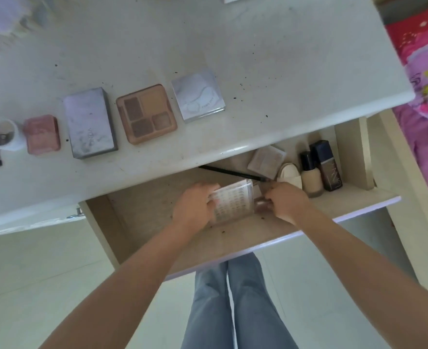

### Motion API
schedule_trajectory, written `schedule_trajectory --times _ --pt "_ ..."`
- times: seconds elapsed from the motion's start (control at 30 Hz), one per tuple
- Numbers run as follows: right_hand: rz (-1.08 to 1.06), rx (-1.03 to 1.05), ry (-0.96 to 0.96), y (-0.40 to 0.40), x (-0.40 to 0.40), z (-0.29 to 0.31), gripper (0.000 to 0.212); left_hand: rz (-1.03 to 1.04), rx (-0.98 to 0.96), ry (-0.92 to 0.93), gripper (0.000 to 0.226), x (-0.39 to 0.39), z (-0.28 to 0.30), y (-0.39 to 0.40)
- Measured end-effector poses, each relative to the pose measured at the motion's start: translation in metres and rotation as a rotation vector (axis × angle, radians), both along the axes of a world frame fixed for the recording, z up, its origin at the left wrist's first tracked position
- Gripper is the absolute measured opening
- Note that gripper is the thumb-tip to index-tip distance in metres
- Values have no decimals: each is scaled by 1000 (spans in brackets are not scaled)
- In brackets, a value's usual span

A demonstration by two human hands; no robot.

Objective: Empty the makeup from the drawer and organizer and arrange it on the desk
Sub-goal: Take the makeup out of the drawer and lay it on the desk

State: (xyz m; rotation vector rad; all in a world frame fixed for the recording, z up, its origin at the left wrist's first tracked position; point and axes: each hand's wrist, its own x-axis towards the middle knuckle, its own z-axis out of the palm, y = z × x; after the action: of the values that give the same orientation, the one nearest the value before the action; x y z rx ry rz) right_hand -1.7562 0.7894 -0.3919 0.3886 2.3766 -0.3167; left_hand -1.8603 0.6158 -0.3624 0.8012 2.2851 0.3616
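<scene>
Head view showed me standing over the open beige wooden drawer (157,222), both arms reaching down into it. My left hand (195,210) had its grip curled round the left edge of a clear plastic box of false lashes (233,205), thumb across its face, so that grip was clamped on the box. My right hand (287,201) sat just beside the box's right end, fingers bent over a small rosy-brown item (262,205) against it; I judged that grip was closed on it, though the fingers hid most of it.

Already laid in a row on the white marble-look surface (258,46) were a small white cup (4,137), a pink square compact (41,134), a grey marbled rectangular palette (89,122), a tan four-pan eyeshadow palette (146,114) and a pale marbled square compact (197,95).

Left in the drawer's right end were a thin black brush (230,173), a greyish square compact (267,161), a cream oval case (289,173), a pale foundation bottle with a black cap (311,177) and a dark foundation bottle (327,167).

By my reckoning I was mid-way through emptying the drawer. The next move called for lifting the lash box level, clear of the surface's overhanging front edge, and setting it at the right end of the row.
</scene>
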Motion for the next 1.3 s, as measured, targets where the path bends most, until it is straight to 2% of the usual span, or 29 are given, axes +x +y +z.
schedule_trajectory --times 0.07,0.2,0.27,0.43,0.53,0.6,0.67,0.73,0.83,0.93,1.07,1.13,1.3 --pt "-27 -18 25 4 1 14 26 -48 27 -33 27 -5 14 -3" --pt "-79 -15 148 13 1 64 23 -45 127 45 32 -15 53 -5" --pt "-186 -38 254 18 4 92 27 48 225 42 31 -19 77 -4" --pt "-595 -103 595 40 -8 151 16 352 457 40 29 -35 125 18" --pt "-763 -115 750 63 -27 166 23 561 582 -71 13 -49 134 48" --pt "-839 -158 809 85 -40 167 27 711 640 -175 21 -56 135 72" --pt "-892 -207 846 107 -53 164 27 837 672 -239 23 -58 132 95" --pt "-906 -238 844 129 -64 158 23 920 689 -253 8 -54 129 115" --pt "-894 -299 795 157 -74 145 21 975 649 -197 16 -40 119 137" --pt "-874 -372 737 181 -73 135 22 1038 631 -246 14 -41 111 150" --pt "-847 -502 686 212 -74 131 26 860 513 -166 26 -71 110 156" --pt "-796 -505 615 222 -80 126 24 753 398 -143 30 -89 112 164" --pt "-691 -473 543 221 -93 111 17 424 54 73 34 -122 111 189"
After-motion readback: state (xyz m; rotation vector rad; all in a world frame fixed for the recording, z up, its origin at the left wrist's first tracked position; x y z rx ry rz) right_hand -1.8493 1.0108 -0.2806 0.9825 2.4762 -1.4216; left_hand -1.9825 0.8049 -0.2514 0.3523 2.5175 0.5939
